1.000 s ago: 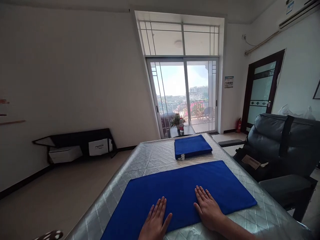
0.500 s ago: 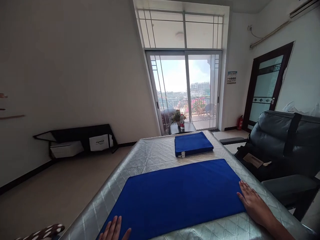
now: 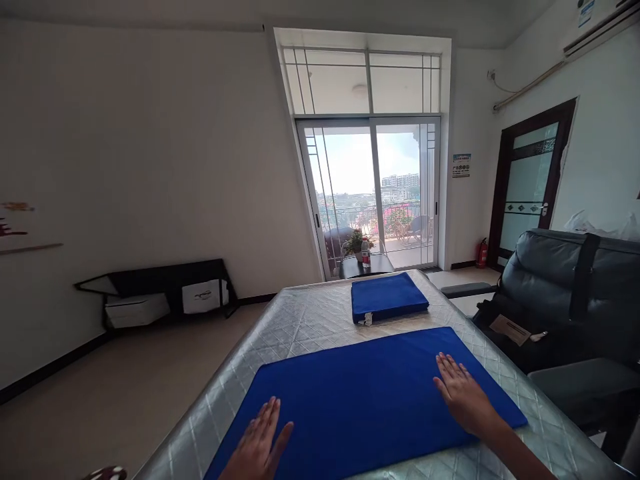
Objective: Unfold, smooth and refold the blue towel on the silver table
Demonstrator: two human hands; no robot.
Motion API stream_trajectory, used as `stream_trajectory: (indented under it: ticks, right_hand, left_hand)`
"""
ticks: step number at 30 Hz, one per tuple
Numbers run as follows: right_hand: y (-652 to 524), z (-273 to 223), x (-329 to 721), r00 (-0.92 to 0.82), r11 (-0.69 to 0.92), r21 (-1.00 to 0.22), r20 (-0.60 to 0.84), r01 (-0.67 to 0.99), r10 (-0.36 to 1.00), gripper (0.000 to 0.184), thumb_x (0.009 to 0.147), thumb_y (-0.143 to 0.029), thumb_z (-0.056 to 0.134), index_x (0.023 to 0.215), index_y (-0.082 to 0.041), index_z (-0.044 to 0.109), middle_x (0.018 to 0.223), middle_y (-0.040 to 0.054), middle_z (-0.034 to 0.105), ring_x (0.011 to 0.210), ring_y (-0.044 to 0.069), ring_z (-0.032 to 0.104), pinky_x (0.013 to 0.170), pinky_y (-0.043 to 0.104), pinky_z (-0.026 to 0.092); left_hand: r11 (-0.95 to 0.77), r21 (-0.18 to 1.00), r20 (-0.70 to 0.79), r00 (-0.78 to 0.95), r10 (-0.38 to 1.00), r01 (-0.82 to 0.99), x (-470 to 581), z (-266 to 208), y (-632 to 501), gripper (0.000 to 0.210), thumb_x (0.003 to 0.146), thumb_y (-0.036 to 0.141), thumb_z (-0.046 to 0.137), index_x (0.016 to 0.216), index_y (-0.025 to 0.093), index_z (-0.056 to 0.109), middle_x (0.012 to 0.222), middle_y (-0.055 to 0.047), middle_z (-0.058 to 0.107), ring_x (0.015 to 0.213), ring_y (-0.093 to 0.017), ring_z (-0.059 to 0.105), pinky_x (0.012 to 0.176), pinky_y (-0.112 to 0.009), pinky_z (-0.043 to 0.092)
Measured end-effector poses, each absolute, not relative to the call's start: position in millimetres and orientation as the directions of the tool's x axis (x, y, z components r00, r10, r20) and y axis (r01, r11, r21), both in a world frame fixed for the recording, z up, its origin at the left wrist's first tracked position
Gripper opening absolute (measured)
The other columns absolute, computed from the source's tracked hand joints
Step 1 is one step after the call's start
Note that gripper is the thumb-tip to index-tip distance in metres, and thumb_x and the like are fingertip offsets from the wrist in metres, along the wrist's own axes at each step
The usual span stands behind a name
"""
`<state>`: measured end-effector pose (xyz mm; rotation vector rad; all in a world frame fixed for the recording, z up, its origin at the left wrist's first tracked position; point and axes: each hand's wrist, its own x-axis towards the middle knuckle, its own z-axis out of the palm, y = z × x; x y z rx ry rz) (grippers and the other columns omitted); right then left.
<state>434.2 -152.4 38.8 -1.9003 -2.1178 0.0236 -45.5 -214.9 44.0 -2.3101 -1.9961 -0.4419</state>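
Observation:
A flat blue cloth (image 3: 360, 400) lies spread across the near part of a silvery quilted mattress (image 3: 280, 327). My left hand (image 3: 257, 437) is over the cloth's left side, palm down, fingers stretched out and thumb apart. Over the cloth's right part is my right hand (image 3: 460, 390), also palm down with fingers extended. Neither hand holds anything; whether the palms press on the cloth or hover just above it I cannot tell. Beyond the cloth sits a folded blue bundle (image 3: 389, 297) with a white tag (image 3: 369, 319) at its front edge.
A dark leather armchair (image 3: 555, 280) stands close on the right, holding a black bag (image 3: 510, 327). Behind the mattress, a small table (image 3: 353, 268) carries a bottle (image 3: 365, 253) and a plant (image 3: 355, 241). A black low rack (image 3: 170, 273) with white boxes stands along the left wall.
Both hands have moved inward from the cloth's side edges onto its surface. The cloth's near right corner now shows further out to the right. My view has tilted slightly upward.

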Motion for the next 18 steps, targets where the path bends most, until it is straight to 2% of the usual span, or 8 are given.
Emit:
stream_trajectory:
  ticks: [1, 3, 5, 9, 13, 18]
  right_hand:
    - [-148, 52, 407, -0.13, 0.169, -0.229, 0.177, 0.959, 0.976, 0.067, 0.1, -0.047, 0.019, 0.156, -0.015, 0.035, 0.164, 0.0059, 0.029, 0.153, 0.021, 0.022, 0.125, 0.045, 0.022]
    - [-139, 71, 355, -0.251, 0.279, -0.263, 0.133, 0.924, 0.959, 0.066, 0.102, -0.046, 0.018, 0.158, -0.013, 0.031, 0.165, 0.0065, 0.026, 0.154, 0.02, 0.018, 0.126, 0.042, 0.019]
    - [-130, 76, 314, -0.334, 0.349, -0.282, 0.1, 0.894, 0.937, 0.065, 0.103, -0.042, 0.017, 0.158, -0.01, 0.029, 0.166, 0.0089, 0.023, 0.154, 0.02, 0.016, 0.126, 0.042, 0.016]
    - [-113, 52, 277, -0.403, 0.408, -0.283, 0.079, 0.868, 0.912, 0.065, 0.101, -0.039, 0.024, 0.159, -0.009, 0.023, 0.167, 0.0115, 0.018, 0.155, 0.024, 0.012, 0.126, 0.046, 0.013]
    - [-104, 26, 277, -0.394, 0.4, -0.293, 0.083, 0.868, 0.915, 0.065, 0.102, -0.038, 0.02, 0.159, -0.008, 0.023, 0.167, 0.012, 0.017, 0.155, 0.025, 0.011, 0.127, 0.048, 0.011]
    - [-100, 24, 278, -0.365, 0.358, -0.343, 0.046, 0.868, 0.93, 0.067, 0.102, -0.043, 0.015, 0.16, -0.008, 0.021, 0.167, 0.0107, 0.016, 0.156, 0.023, 0.01, 0.127, 0.047, 0.009]
  left_hand:
    - [-0.138, 0.177, 0.184, 0.104, 0.977, 0.975, -17, 55, -204, 0.058, 0.101, 0.049, 0.027, 0.157, 0.04, 0.018, 0.161, 0.006, 0.04, 0.15, -0.021, 0.033, 0.122, -0.047, 0.037]
    - [-0.234, 0.205, 0.142, 0.208, 0.968, 0.95, 41, 72, -179, 0.06, 0.103, 0.051, 0.024, 0.157, 0.025, 0.029, 0.164, -0.004, 0.036, 0.152, -0.022, 0.031, 0.124, -0.046, 0.033]
    - [-0.336, 0.213, 0.141, 0.312, 0.94, 0.917, 87, 75, -155, 0.061, 0.104, 0.05, 0.024, 0.155, 0.019, 0.035, 0.164, -0.009, 0.037, 0.152, -0.021, 0.031, 0.125, -0.045, 0.033]
    - [-0.38, 0.184, 0.173, 0.351, 0.92, 0.906, 130, 49, -121, 0.063, 0.104, 0.051, 0.021, 0.155, 0.015, 0.035, 0.163, -0.012, 0.037, 0.152, -0.023, 0.03, 0.125, -0.046, 0.032]
    - [-0.336, 0.157, 0.157, 0.312, 0.937, 0.929, 128, 16, -106, 0.066, 0.104, 0.051, 0.018, 0.155, 0.012, 0.034, 0.163, -0.013, 0.036, 0.153, -0.025, 0.029, 0.125, -0.049, 0.032]
    - [-0.245, 0.117, 0.115, 0.232, 0.966, 0.962, 110, 12, -102, 0.071, 0.103, 0.056, 0.014, 0.157, 0.013, 0.03, 0.165, -0.012, 0.031, 0.154, -0.024, 0.026, 0.127, -0.047, 0.028]
